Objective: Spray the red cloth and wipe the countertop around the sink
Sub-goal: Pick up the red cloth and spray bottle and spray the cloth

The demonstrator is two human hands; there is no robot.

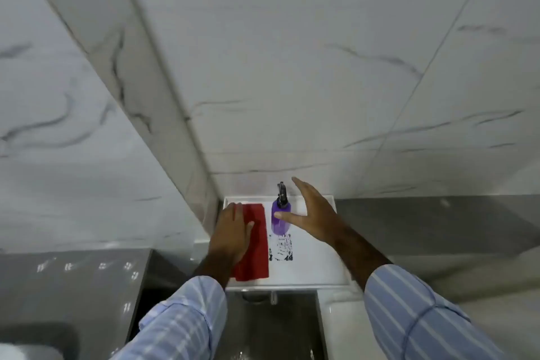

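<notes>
At lower centre-left, the left hand lies flat with fingers spread on the red cloth, which rests on the white counter beneath marble-veined wall tiles. Just right stands the purple spray bottle. The right hand is open around it, thumb touching, and the steel sink lies below.

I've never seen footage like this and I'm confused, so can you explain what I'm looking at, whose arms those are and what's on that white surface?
This is one picture from a camera worn on a person's head, looking down at their own arms in striped blue sleeves. The left hand lies flat on a red cloth spread on a white countertop. The right hand is open, its thumb touching an upright purple spray bottle with a dark trigger top; it has no grip on it yet. Marbled white tiles rise behind, and a dark sink sits below.
</notes>
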